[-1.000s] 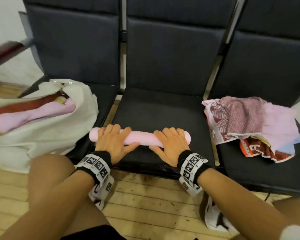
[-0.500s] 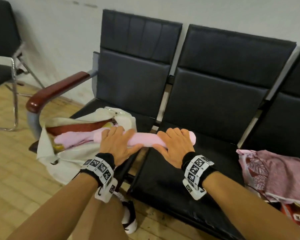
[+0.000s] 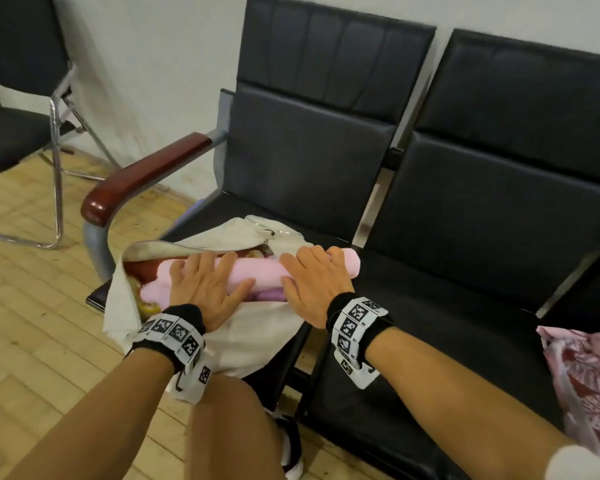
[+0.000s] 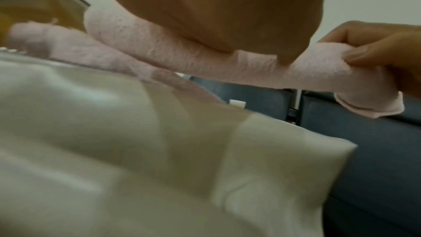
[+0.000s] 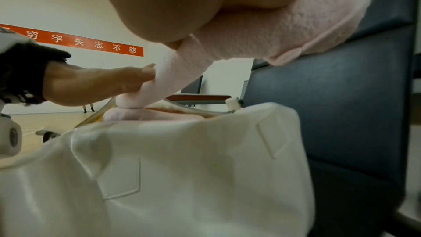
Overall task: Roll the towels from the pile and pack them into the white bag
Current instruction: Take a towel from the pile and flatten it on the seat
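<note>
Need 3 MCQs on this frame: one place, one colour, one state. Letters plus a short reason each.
1. Where is the white bag?
A. on the floor
B. on the armrest-end seat
C. on the lone chair

2. What colour is the rolled towel in the hands?
A. pink
B. blue
C. green

3. What state is the rolled towel in?
A. lying flat on a seat
B. fully inside the bag
C. held over the bag's opening

Key: 1 B, the bag sits on the seat beside the armrest. 2 A, the roll is pale pink. 3 C, the left hand and right hand grip it above the bag.

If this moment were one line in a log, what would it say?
step: bagging | left hand: grips pink roll | right hand: grips roll | roll: over open white bag, not yet in
</note>
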### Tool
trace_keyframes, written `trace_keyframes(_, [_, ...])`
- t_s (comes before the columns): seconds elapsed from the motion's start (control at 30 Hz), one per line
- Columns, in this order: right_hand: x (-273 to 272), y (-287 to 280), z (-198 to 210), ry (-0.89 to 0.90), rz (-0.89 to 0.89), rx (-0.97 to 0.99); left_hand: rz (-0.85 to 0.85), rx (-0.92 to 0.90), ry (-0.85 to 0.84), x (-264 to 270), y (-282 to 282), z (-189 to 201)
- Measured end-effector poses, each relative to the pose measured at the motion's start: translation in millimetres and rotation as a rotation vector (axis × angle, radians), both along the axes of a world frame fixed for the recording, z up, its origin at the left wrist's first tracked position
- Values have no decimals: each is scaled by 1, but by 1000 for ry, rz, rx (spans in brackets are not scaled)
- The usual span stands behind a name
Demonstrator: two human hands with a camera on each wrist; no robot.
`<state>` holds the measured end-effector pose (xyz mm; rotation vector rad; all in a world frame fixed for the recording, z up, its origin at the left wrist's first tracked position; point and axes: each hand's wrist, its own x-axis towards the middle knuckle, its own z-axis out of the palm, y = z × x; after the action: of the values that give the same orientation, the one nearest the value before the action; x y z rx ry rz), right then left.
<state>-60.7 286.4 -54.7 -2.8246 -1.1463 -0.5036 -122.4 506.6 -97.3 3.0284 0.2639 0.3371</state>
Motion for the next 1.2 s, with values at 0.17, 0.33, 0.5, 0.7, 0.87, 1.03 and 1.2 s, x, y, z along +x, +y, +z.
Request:
trace_keyframes(0.17, [16, 54, -34, 5, 31, -9, 140, -4, 82, -1, 34, -20])
trace_keyframes(0.33, [22, 107, -61, 140, 71, -18, 291, -68, 97, -4, 49, -30])
trace_keyframes(0.5, [20, 152, -77, 316, 112, 116, 365, -166, 68, -10, 59, -32])
trace_keyframes(0.7, [37, 170, -82, 405, 224, 128, 379, -77, 49, -17, 61, -30])
trace_keyframes(0.87, [61, 175, -67, 228, 234, -129, 334, -48, 88, -12, 56, -36])
trace_keyframes(1.03, [79, 152, -54, 153, 66, -267, 257, -60, 227, -1, 50, -46])
trace_keyframes(1.2, [71, 147, -50, 380, -1, -146, 272, -138, 180, 3, 53, -48])
